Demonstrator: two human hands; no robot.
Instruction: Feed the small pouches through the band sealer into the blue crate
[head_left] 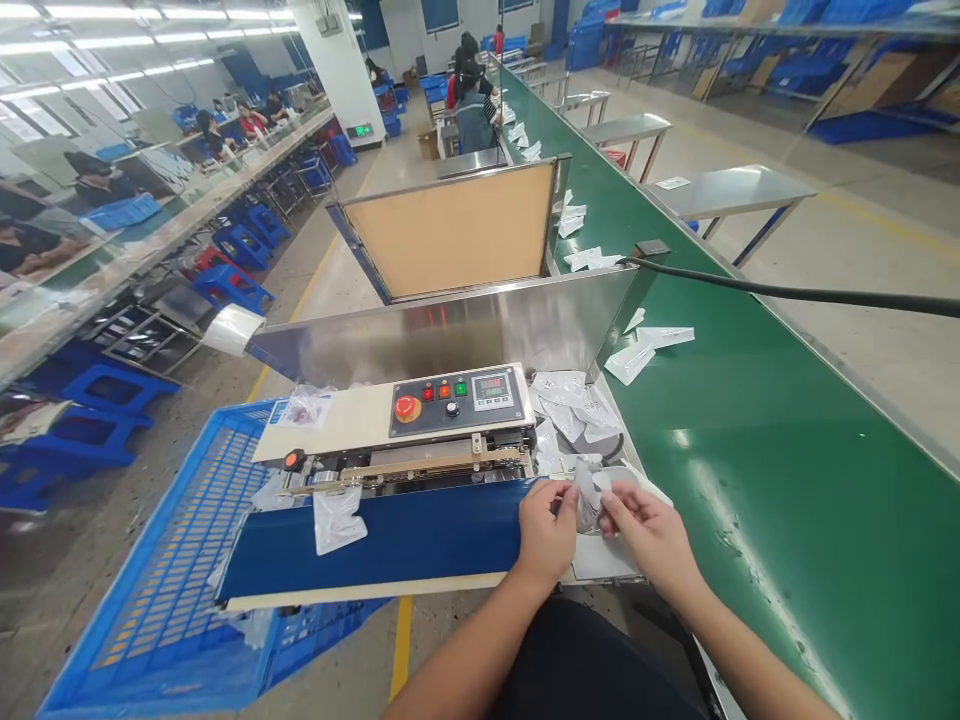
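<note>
Between my two hands is a small whitish plastic pouch (587,497), just past the right end of the sealing machine's blue belt (442,530). My left hand (550,525) pinches its left side between thumb and fingers. On the other side, my right hand (641,525) has its fingers closed at the pouch's edge. Whatever is inside the pouch is too small to make out. Just beyond my hands lies a pile of similar pouches (574,405). Another pouch (337,520) hangs from the sealing machine (337,415) over the belt's left part.
A blue plastic crate (165,540) stands below the machine's left end. Along my right runs a green conveyor (750,480) with scattered pouches (649,350). A black cable (825,295) crosses above it. A steel panel (450,335) rises behind the machine. Other people sit farther off.
</note>
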